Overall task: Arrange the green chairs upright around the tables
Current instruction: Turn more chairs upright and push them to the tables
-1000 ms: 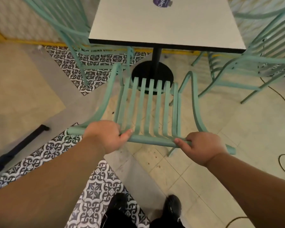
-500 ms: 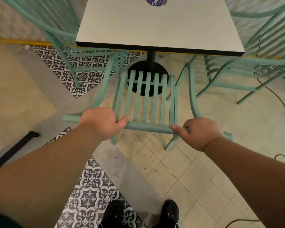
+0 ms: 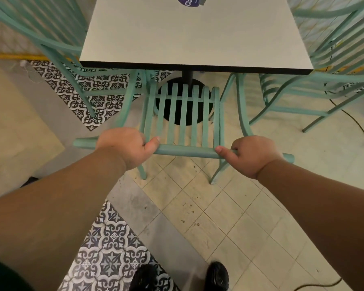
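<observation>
Nearest, black shoes (image 3: 216, 275) stand on the tiled floor (image 3: 229, 217). Above them the left hand (image 3: 124, 147) wraps the top rail (image 3: 187, 152) near its left end, fingers curled over it and thumb on top. The right hand (image 3: 253, 155) grips the same rail further right, thumb lying along it. The green chair (image 3: 184, 114) stands upright on its legs, arms reaching under the near edge of the table (image 3: 193, 34). It looks like stiff painted metal, rigid, probably fairly light and smooth enough to slip. A wide two-handed hold on the rail seems best for steering it. Beyond, a left chair (image 3: 57, 47) and a right chair (image 3: 334, 78) flank the table.
</observation>
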`<control>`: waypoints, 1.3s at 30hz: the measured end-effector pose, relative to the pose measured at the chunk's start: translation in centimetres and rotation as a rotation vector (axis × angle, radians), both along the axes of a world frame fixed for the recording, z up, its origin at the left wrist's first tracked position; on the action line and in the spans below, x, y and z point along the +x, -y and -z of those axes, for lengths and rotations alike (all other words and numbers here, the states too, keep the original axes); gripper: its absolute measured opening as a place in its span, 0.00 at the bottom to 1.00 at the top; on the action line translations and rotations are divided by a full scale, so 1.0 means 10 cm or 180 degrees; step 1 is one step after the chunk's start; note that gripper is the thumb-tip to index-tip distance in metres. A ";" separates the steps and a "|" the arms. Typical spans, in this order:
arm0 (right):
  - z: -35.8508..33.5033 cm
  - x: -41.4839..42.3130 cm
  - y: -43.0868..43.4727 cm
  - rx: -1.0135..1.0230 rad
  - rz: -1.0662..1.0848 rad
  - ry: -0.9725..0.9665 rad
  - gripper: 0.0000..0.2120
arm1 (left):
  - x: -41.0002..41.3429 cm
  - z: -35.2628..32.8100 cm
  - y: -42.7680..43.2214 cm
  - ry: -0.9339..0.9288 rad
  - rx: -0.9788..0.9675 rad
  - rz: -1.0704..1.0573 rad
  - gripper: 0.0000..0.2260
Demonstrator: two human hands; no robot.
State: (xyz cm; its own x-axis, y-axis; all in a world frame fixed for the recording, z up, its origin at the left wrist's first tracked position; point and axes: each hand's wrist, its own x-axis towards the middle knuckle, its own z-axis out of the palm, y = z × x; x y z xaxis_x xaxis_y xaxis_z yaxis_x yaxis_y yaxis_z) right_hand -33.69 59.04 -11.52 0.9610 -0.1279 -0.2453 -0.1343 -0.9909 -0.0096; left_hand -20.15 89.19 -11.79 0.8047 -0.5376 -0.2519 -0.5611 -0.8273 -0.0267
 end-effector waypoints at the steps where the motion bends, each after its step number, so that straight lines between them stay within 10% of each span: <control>1: -0.01 0.05 0.04 -0.0011 0.0003 -0.0001 0.49 | 0.03 0.00 0.04 0.0003 -0.0005 -0.0009 0.39; 35: -0.02 0.29 0.16 0.0028 0.0185 -0.0503 0.37 | 0.21 -0.07 0.08 -0.0545 -0.0167 -0.0043 0.39; 39: 0.01 0.23 -0.01 0.0115 0.0257 0.0189 0.30 | 0.25 -0.09 -0.07 -0.0851 -0.0515 -0.0204 0.40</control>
